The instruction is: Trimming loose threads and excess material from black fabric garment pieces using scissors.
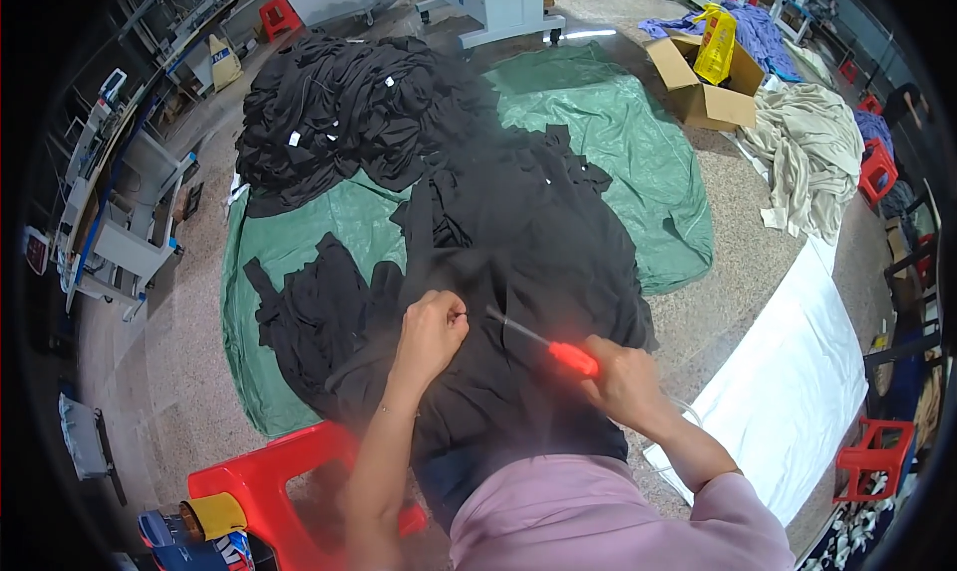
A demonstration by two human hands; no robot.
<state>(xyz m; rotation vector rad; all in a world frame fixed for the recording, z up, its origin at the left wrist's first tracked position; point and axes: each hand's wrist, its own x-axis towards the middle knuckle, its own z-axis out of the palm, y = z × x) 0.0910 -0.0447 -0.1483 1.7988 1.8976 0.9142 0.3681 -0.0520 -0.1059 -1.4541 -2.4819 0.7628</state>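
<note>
- Two bare hands: one left hand (pixel 432 332), one right hand (pixel 625 380)
- One red-handled tool (pixel 572 359)
- Many black garments (pixel 528 207), too heaped to count
- One open cardboard box (pixel 731 108)
- One bright yellow bag (pixel 715 48)
- One large white sheet (pixel 788 372)
- At least four red stools (pixel 254 468)

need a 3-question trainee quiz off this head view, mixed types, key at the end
1. Multiple choice: which side grips the red-handled tool?
A) left
B) right
C) both

2. True or false: the yellow bag sticks up out of the open cardboard box.

3. Fill in: the sheet under the large heap of black cloth is ____.

Key:
1. B, the right hand.
2. True.
3. Green.
</note>
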